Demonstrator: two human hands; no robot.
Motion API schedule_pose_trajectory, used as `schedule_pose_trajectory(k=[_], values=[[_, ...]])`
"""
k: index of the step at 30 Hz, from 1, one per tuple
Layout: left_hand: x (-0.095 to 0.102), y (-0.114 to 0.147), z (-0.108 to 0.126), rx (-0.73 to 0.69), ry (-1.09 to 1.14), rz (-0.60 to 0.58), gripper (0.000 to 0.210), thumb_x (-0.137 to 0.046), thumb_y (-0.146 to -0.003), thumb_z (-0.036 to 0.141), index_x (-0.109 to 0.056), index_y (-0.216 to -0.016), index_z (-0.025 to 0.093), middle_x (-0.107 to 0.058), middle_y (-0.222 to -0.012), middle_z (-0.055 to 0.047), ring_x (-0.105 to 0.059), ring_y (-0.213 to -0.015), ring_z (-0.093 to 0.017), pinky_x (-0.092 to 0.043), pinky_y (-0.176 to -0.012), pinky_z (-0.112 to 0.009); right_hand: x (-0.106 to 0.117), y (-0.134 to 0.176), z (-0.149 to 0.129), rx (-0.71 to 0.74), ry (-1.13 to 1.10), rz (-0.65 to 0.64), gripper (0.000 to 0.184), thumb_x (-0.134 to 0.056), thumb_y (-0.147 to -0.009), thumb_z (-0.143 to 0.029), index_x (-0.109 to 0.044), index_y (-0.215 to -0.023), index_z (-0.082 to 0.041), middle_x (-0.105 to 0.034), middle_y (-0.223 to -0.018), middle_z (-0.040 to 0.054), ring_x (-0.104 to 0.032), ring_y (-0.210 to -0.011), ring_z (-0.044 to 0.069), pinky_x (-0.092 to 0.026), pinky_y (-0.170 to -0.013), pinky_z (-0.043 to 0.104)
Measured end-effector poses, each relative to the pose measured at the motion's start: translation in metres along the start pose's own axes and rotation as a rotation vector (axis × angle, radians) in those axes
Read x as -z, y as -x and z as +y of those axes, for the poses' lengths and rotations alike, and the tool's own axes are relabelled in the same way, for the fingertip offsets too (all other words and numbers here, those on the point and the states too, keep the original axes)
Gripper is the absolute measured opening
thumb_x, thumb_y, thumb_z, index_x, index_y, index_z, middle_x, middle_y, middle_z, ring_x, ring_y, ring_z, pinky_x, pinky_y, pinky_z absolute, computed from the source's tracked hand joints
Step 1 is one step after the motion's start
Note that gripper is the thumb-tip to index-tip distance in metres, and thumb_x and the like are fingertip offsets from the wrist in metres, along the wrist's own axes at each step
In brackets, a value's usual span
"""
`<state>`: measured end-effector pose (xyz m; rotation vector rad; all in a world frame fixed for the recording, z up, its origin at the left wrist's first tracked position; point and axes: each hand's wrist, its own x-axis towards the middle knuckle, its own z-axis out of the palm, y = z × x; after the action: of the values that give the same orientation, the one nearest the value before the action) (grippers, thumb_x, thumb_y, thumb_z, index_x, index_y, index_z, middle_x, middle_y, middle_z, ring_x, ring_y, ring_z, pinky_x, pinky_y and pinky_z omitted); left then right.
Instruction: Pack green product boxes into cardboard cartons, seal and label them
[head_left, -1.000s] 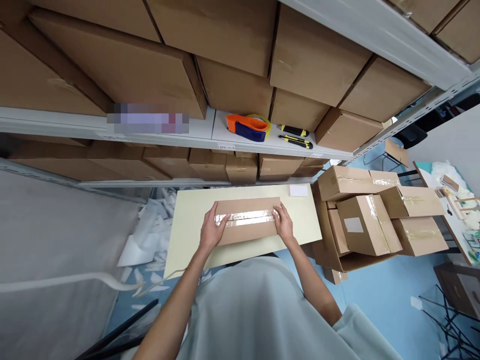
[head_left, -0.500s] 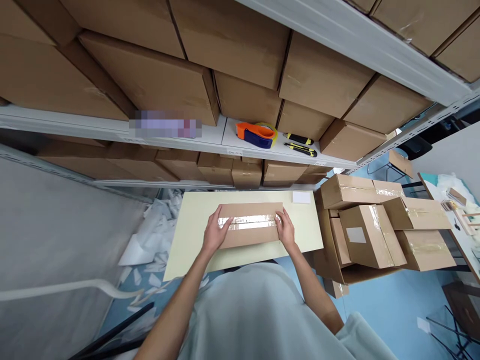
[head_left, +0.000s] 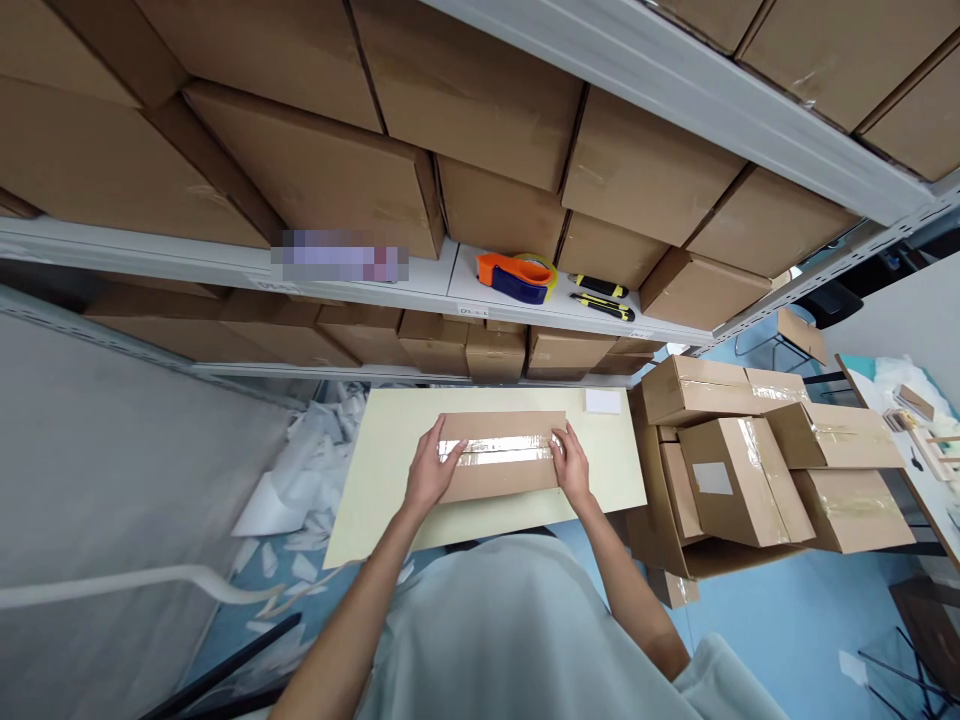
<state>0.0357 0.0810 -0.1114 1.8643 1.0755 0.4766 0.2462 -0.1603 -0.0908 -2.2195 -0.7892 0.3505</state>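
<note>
A flat brown cardboard box (head_left: 499,478) lies between my hands over the pale yellow table (head_left: 360,500). Shiny clear tape (head_left: 502,449) runs lengthwise along the middle of its top. My left hand (head_left: 431,468) grips the box's left end, thumb on top near the tape. At the opposite end, my right hand (head_left: 571,466) is closed round the edge, its thumb beside the tape. The undersides of the box and the fingers beneath it are hidden. A small white slip (head_left: 602,401) lies at the table's back right.
A shelf (head_left: 420,290) above the table bears an orange tape dispenser (head_left: 517,278), yellow-and-black box cutters (head_left: 602,305) and rows of cardboard boxes (head_left: 465,60). To the right, a large open carton (head_left: 652,500) holds several boxes. White scraps (head_left: 292,490) are heaped at left.
The view has shifted slightly, so the shelf and table sit a little lower. Both hands keep the same hold on the cardboard box.
</note>
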Motion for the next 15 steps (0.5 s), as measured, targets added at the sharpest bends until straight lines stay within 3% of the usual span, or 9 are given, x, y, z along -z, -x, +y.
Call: schedule_pose_trajectory(k=[7, 15], values=[[-0.004, -0.001, -0.004, 0.005, 0.036, 0.019, 0.084, -0.065, -0.1, 0.063, -0.05, -0.171, 0.022, -0.061, -0.163, -0.019, -0.06, -0.152, -0.039, -0.049, -0.129, -0.056, 0.005, -0.003, -0.002, 0.021, 0.043, -0.026, 0.046, -0.045, -0.116, -0.047, -0.073, -0.145, -0.025, -0.058, -0.172, 0.0143, -0.067, -0.15, 0.032, -0.061, -0.116, 0.045], [-0.036, 0.027, 0.0, -0.034, 0.047, 0.078, 0.08, -0.056, -0.105, 0.064, -0.046, -0.173, 0.023, -0.058, -0.165, -0.02, -0.057, -0.156, -0.038, -0.048, -0.129, -0.058, 0.021, -0.005, 0.019, 0.092, 0.096, 0.022, 0.051, -0.037, -0.118, -0.05, -0.074, -0.14, -0.022, -0.063, -0.165, 0.02, -0.074, -0.137, 0.036, -0.065, -0.108, 0.051]])
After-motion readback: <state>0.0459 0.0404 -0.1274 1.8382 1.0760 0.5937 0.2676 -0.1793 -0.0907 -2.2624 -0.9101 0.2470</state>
